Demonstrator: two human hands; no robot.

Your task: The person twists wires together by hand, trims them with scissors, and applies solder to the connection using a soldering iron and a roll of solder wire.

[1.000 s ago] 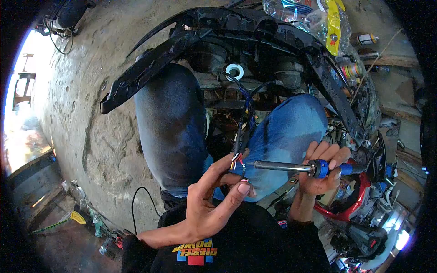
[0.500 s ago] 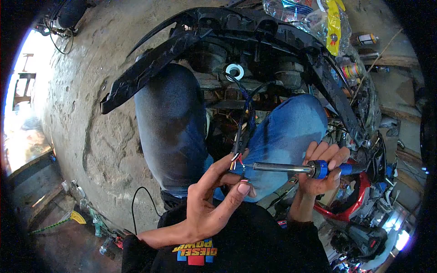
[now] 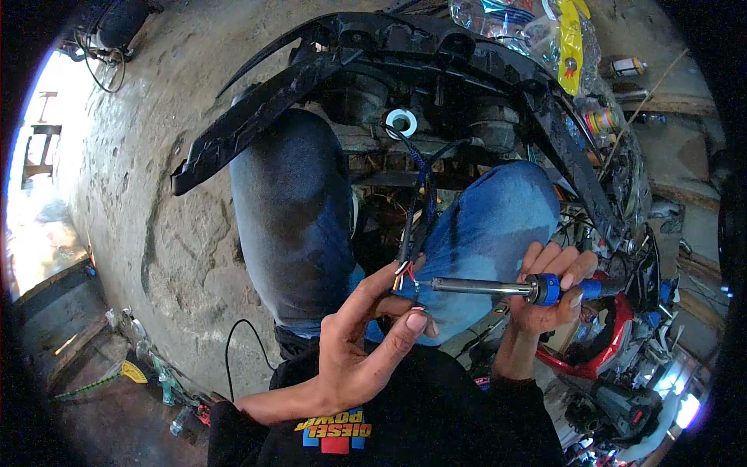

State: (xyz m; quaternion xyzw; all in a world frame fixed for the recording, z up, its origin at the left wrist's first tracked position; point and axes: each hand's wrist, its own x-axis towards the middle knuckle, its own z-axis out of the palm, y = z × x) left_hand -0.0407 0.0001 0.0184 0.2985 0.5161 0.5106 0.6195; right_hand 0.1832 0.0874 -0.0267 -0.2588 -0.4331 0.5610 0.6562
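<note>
My left hand (image 3: 369, 335) pinches the thin wires (image 3: 405, 274) between thumb and fingers; red, white and yellow ends stick out of a dark cable bundle (image 3: 411, 226). That bundle runs down from a large black plastic frame (image 3: 467, 66) past a white ring (image 3: 401, 123). In my right hand (image 3: 554, 292) is a soldering iron (image 3: 482, 286) with a blue handle and metal barrel, lying level. Its tip points left at the wires, close to a bare joint; whether it touches is too small to tell.
Both knees in jeans (image 3: 292, 226) stand under the black frame. A red plastic part (image 3: 595, 354) and mixed parts lie at the right. A yellow-and-clear plastic packet (image 3: 570, 50) lies at the top right. A thin black cable (image 3: 228, 350) curves over the concrete floor at the left.
</note>
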